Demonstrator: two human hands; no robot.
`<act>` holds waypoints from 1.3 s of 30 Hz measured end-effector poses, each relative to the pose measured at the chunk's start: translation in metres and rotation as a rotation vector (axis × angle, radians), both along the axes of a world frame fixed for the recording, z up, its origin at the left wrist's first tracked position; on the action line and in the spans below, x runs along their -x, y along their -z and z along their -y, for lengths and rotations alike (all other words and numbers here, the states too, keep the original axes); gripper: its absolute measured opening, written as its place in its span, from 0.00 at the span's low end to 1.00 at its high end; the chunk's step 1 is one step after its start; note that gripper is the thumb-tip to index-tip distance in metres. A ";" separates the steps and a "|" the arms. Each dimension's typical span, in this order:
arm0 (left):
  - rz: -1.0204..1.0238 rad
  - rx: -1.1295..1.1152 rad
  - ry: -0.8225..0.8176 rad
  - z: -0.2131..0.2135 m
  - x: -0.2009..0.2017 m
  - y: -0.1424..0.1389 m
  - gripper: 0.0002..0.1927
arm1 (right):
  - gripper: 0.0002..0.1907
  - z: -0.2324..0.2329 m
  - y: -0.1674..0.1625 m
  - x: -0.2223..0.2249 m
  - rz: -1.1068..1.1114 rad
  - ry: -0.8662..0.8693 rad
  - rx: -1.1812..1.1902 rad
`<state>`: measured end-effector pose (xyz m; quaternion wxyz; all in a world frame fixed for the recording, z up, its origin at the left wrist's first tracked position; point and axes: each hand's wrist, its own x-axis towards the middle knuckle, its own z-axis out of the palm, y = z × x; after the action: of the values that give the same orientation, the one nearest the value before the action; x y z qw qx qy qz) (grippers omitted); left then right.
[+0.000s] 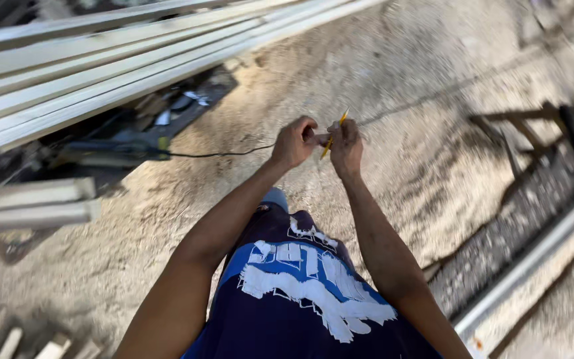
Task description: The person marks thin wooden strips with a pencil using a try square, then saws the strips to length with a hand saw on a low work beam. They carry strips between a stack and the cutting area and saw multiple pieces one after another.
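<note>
Both my hands are held out in front of me over a sawdust-covered floor, close together and touching. My right hand [347, 146] grips a yellow pencil [334, 133] that points up and to the right. My left hand [293, 141] is curled beside it, fingers pinched at the pencil's lower part; what it pinches is too small to tell. My dark blue shirt [300, 292] with a white and blue print fills the bottom of the view.
A stack of long pale wooden boards [101, 60] runs across the upper left. A black cable [220, 154] lies on the sawdust, leading to tools under the boards. A wooden frame [533, 133] stands at right, a metal rail [533, 266] lower right.
</note>
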<state>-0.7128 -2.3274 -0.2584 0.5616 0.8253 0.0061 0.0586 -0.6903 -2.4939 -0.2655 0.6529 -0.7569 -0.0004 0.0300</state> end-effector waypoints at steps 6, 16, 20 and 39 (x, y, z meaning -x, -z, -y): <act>-0.064 -0.073 -0.641 -0.167 0.000 0.007 0.12 | 0.11 -0.131 -0.023 -0.039 0.025 -0.307 0.192; -0.170 0.476 -1.489 -0.311 0.048 -0.009 0.39 | 0.16 -0.326 -0.056 -0.028 0.567 -0.833 0.314; 0.104 0.922 -1.497 -0.352 0.049 -0.012 0.26 | 0.16 -0.376 -0.065 -0.023 0.409 -0.935 0.427; 0.408 0.340 -0.547 -0.240 0.085 -0.161 0.16 | 0.26 -0.318 -0.123 0.032 0.496 0.014 0.185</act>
<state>-0.7981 -2.0873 -0.0978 0.6436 0.6596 0.1239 0.3678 -0.7218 -2.1760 -0.1424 0.5609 -0.7976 -0.1525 -0.1610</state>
